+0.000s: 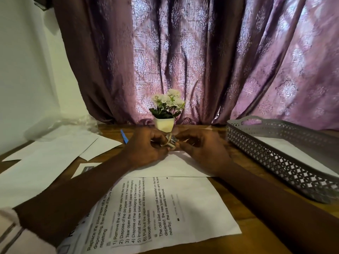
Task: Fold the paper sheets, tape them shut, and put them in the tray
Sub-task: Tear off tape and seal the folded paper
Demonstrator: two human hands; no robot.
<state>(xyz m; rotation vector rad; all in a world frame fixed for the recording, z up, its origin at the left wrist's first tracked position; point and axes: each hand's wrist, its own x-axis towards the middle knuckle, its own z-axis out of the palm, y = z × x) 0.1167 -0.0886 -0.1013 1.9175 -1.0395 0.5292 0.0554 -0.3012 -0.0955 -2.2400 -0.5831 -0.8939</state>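
My left hand (146, 145) and my right hand (200, 149) meet at the middle of the table, both closed around a small tape dispenser (172, 141) held just above a folded white sheet (170, 167). Most of the dispenser is hidden by my fingers. A printed instruction sheet (174, 208) lies flat in front of me, under my forearms. Loose white sheets (45, 162) lie stacked at the left. The grey perforated tray (286, 162) stands at the right with a folded white paper (286, 145) lying inside it.
A small white pot of white flowers (167, 114) stands at the table's back edge, just beyond my hands. A blue pen (124, 136) lies left of my left hand. A purple curtain (201, 61) hangs behind the wooden table (247, 241).
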